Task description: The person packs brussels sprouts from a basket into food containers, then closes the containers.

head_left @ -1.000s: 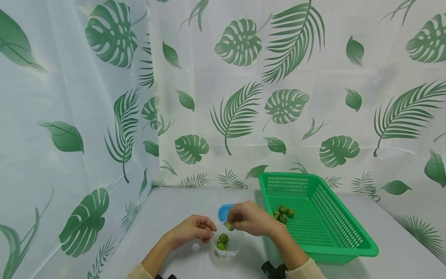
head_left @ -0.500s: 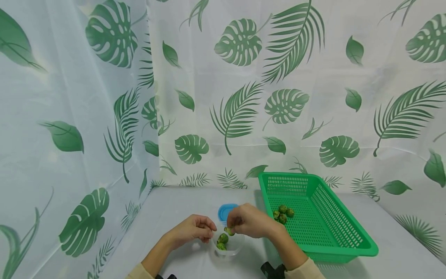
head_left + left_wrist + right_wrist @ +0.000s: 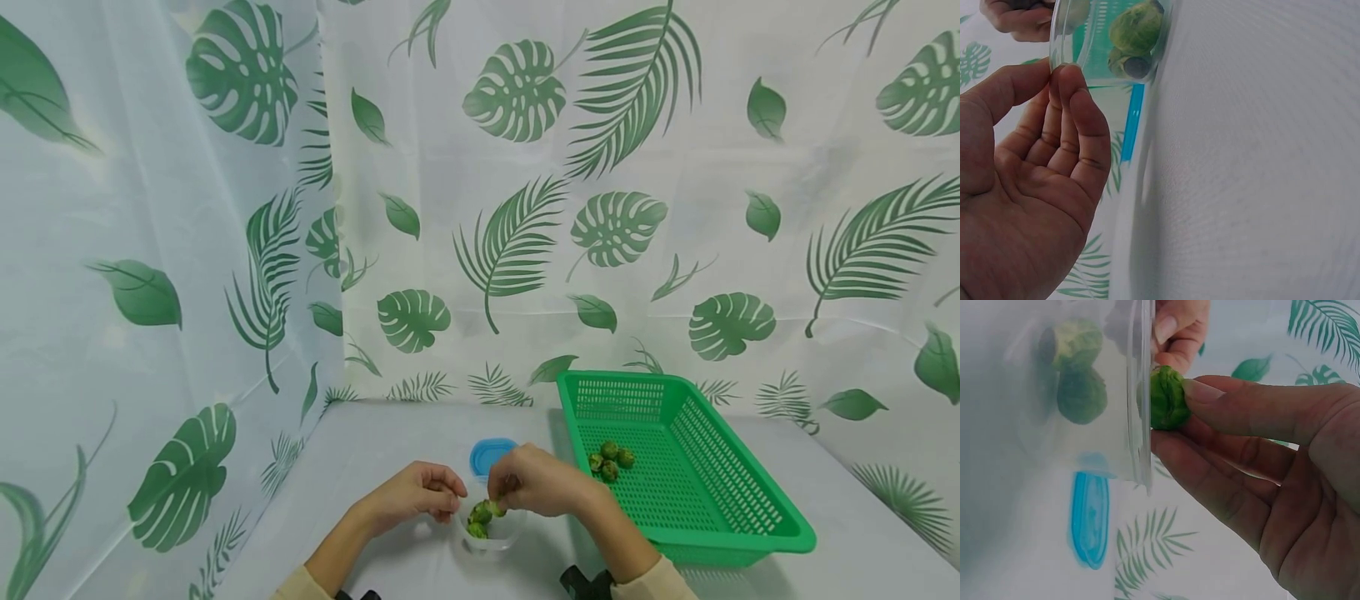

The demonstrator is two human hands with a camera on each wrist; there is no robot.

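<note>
A small clear plastic container (image 3: 491, 533) stands on the table between both hands, with two green sprouts (image 3: 477, 520) inside. My left hand (image 3: 420, 493) pinches its left rim (image 3: 1060, 50) between thumb and fingers. My right hand (image 3: 536, 482) pinches another green sprout (image 3: 495, 507) right at the container's open top; in the right wrist view that sprout (image 3: 1167, 399) sits against the clear rim (image 3: 1142, 394), held by thumb and fingers. The sprouts inside show through the wall (image 3: 1075, 375).
A blue lid (image 3: 489, 456) lies just behind the container. A green slotted basket (image 3: 720, 500) stands to the right with several sprouts (image 3: 609, 460) in it. Leaf-print curtains close off the back and left. The table is covered in grey-white cloth (image 3: 375, 450).
My right hand has lowered the sprout from above the container down to its rim. The left hand has stayed on the container.
</note>
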